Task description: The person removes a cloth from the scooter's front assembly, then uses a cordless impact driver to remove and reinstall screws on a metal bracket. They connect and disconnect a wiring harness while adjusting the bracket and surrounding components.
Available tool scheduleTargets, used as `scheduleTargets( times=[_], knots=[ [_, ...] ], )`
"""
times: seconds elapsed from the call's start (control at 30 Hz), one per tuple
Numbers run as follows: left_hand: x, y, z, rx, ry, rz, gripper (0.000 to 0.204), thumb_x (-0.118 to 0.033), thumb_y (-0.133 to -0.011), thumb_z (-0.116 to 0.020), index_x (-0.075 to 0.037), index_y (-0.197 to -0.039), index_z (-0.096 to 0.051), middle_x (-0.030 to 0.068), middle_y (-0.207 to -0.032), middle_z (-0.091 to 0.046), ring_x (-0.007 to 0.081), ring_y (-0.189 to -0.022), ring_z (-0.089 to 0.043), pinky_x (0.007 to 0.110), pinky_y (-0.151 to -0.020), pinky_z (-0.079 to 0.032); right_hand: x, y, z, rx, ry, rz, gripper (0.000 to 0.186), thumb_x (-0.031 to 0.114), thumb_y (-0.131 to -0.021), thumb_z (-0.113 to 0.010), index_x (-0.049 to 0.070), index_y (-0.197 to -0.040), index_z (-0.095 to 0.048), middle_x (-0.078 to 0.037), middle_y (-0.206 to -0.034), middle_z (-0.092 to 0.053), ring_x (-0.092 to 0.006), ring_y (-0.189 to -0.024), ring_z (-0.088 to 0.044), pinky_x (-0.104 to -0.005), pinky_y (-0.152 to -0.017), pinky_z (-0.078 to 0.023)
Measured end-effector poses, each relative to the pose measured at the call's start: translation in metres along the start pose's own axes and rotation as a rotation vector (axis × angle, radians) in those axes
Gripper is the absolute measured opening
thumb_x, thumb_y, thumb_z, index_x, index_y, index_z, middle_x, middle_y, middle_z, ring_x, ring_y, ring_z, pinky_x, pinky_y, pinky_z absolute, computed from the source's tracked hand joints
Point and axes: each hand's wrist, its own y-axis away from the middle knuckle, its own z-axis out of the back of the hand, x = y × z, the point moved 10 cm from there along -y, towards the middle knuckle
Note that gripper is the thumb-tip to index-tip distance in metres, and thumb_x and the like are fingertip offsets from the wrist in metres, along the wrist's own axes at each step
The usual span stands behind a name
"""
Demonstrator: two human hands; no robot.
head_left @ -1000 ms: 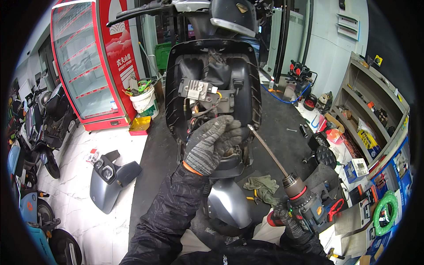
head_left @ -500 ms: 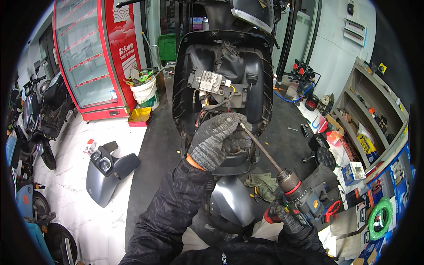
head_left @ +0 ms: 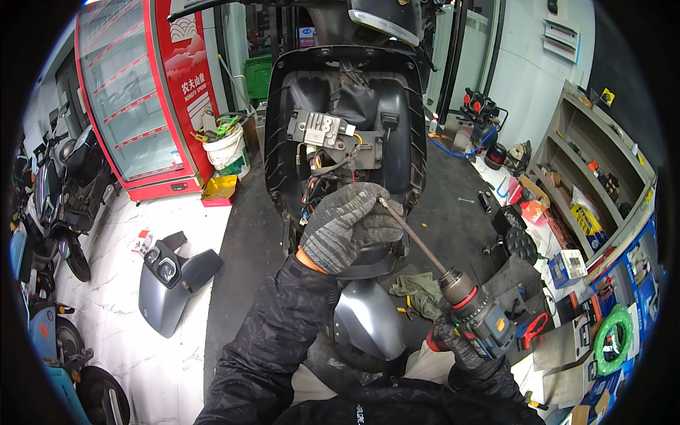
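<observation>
My left hand [head_left: 343,227], in a grey knit glove, pinches at the tip of a long steel bit [head_left: 414,237]; any small piece there is too small to make out. My right hand [head_left: 457,343], gloved too, grips the power drill [head_left: 478,315] carrying that bit, which angles up to the left. Beyond my hands is the opened scooter body [head_left: 397,149], with a metal module [head_left: 315,131] and loose wires. Below sits a silver-grey curved fender [head_left: 365,319].
A loose grey panel [head_left: 177,290] lies on the left floor, near parked scooters [head_left: 71,205]. A red glass-door fridge [head_left: 184,177] and white bucket [head_left: 227,159] stand back left. Right are shelves [head_left: 581,163], an air compressor [head_left: 482,110], boxes, a green rag [head_left: 418,297] and scattered tools.
The drill and bit have shifted left and slightly up. My left fingers have closed at the bit's tip, where a gap showed earlier.
</observation>
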Motion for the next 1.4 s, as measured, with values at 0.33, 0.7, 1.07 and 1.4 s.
scheduleTargets(
  times=[0.33,0.7,1.07,1.4],
  knots=[
    [0.000,0.005,0.026,-0.123,-0.301,0.190,0.027,-0.018,-0.109,-0.063,0.003,-0.125,-0.067,0.0191,-0.112,-0.075,0.0326,-0.102,-0.077,0.045,-0.090,-0.068,0.045,-0.005,-0.006,-0.095,0.713,0.330,0.041,0.021,-0.086,-0.080,0.016,-0.125,-0.071,-0.005,-0.102,-0.074,-0.0253,-0.093,-0.074,-0.0381,-0.078,-0.061],
    [0.052,-0.037,0.048,-0.101,0.163,-0.017,0.040,-0.018,-0.109,-0.062,-0.009,-0.148,-0.059,0.0150,-0.125,-0.071,0.0263,-0.106,-0.071,0.045,-0.093,-0.061,0.036,-0.058,-0.062,-0.139,0.438,0.350,0.041,0.023,-0.097,-0.071,0.009,-0.136,-0.065,-0.007,-0.123,-0.071,-0.0246,-0.109,-0.072,-0.0367,-0.093,-0.060],
    [0.071,-0.065,0.062,-0.119,0.252,-0.082,0.062,-0.005,-0.106,-0.059,-0.010,-0.164,-0.037,0.0134,-0.114,-0.067,0.0243,-0.103,-0.066,0.040,-0.096,-0.055,0.032,-0.088,-0.078,-0.180,0.717,0.334,0.038,0.028,-0.099,-0.070,0.007,-0.130,-0.065,-0.010,-0.114,-0.073,-0.0270,-0.104,-0.072,-0.0380,-0.091,-0.060],
    [0.083,-0.060,0.054,-0.259,0.319,0.065,0.035,-0.021,-0.107,-0.067,-0.014,-0.140,-0.062,0.0099,-0.094,-0.072,0.0222,-0.079,-0.070,0.040,-0.069,-0.061,0.062,-0.098,-0.079,-0.094,0.411,0.190,0.038,0.029,-0.097,-0.072,0.006,-0.127,-0.068,-0.012,-0.117,-0.074,-0.0296,-0.106,-0.074,-0.0443,-0.090,-0.061]
  ],
)
